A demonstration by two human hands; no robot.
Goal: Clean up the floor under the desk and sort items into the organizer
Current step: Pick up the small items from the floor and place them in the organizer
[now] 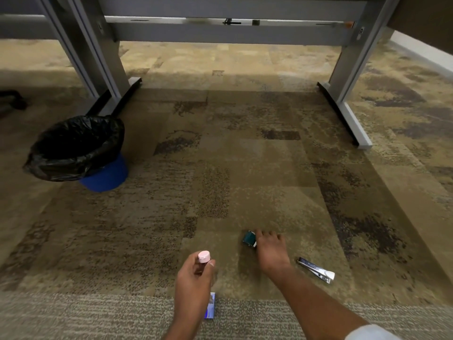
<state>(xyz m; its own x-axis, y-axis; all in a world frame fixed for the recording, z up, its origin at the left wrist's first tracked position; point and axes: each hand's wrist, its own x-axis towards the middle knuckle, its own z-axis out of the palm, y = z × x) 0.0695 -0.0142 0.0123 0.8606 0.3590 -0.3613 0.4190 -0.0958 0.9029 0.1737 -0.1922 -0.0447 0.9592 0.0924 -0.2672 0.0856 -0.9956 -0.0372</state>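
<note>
My left hand (193, 288) wraps the pink-capped bottle (204, 256) | right hand (270, 249) touches the teal item (249, 238) at its 10 o'clock — grip I cannot tell | best: pinch both sides, lift straight

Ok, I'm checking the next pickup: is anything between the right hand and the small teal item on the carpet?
Nothing visible. The right hand is at the teal item, fingers right beside it; the silver tool lies off to the hand's other side.
</note>
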